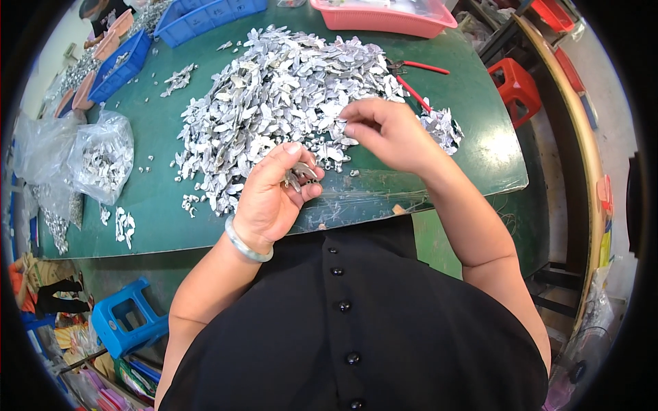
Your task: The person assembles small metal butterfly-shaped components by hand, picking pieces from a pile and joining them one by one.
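A wide heap of small silver-grey metal pieces (274, 82), flat and elongated, covers the middle of the green table (154, 185). My left hand (277, 188), with a pale bangle on its wrist, is palm up at the near edge of the heap. Its fingers curl around a few of the metal pieces (299, 176). At the heap's right front, my right hand (384, 130) has thumb and forefinger close together on its edge. Whether a piece sits between those fingertips is too small to make out. Beyond this hand lie pliers with red handles (426, 67).
A pink basket (384, 24) and a blue crate (205, 24) stand along the far side. Plastic bags of metal parts (103, 157) lie at left, near another blue crate (122, 68). A smaller pile (442, 130) sits at right. Stools, blue (127, 318) and red (514, 89), flank the table. Another person (110, 17) is at far left.
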The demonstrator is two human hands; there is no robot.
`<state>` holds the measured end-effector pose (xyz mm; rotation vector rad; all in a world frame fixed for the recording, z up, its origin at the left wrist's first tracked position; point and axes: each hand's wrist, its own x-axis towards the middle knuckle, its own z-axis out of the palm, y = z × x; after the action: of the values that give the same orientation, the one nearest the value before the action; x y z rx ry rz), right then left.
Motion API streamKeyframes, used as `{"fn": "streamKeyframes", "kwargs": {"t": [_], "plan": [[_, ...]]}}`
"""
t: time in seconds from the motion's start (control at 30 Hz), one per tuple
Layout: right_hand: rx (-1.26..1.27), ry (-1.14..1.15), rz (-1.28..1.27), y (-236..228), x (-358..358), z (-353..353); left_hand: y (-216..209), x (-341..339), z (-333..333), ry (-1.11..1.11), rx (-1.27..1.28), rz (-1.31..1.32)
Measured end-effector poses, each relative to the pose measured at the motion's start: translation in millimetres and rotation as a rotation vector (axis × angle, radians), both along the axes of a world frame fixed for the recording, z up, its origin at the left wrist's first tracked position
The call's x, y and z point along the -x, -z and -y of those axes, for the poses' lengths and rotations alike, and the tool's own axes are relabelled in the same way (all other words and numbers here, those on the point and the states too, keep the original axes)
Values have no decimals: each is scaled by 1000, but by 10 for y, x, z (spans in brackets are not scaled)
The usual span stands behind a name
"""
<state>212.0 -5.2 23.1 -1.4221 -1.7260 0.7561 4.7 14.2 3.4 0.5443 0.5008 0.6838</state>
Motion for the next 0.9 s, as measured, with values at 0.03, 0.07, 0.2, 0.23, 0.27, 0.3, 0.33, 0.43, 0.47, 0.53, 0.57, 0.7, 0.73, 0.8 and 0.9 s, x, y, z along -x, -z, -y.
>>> {"fn": "streamKeyframes", "kwargs": {"t": [0.03,0.07,0.2,0.23,0.27,0.3,0.33,0.43,0.47,0.53,0.57,0.7,0.73,0.8,0.9], "plan": [[-187,49,292,6,-51,-75,-8,-1,9,-2,0,0],[-186,52,295,25,-92,-138,-18,-18,16,-14,-4,-2],[-154,162,662,77,-143,-269,-46,-26,19,-30,-13,-24],[-134,157,690,107,-147,-286,-32,-21,9,-30,-12,-23],[-115,148,716,127,-141,-303,-8,-7,-2,-17,-14,-7],[-115,146,716,127,-135,-317,6,2,-10,-4,-16,10],[-94,161,709,125,-130,-328,2,3,-17,-5,-16,9],[-58,195,692,151,-115,-357,1,5,-33,-15,22,-22],[-47,215,682,167,-109,-366,19,10,-41,5,10,-4],[-92,218,681,210,-92,-381,22,8,-41,25,-2,13],[-137,221,680,227,-86,-386,5,-2,-37,20,-17,-24],[-72,240,576,242,-70,-405,-37,-34,-20,4,-71,-110],[-4,251,460,202,-69,-385,-44,-39,-18,3,-72,-110],[65,258,342,112,-69,-328,-56,-49,-13,-6,-92,-137],[123,276,-11,60,-102,-245,-82,-74,-6,-15,-106,-192]]}}
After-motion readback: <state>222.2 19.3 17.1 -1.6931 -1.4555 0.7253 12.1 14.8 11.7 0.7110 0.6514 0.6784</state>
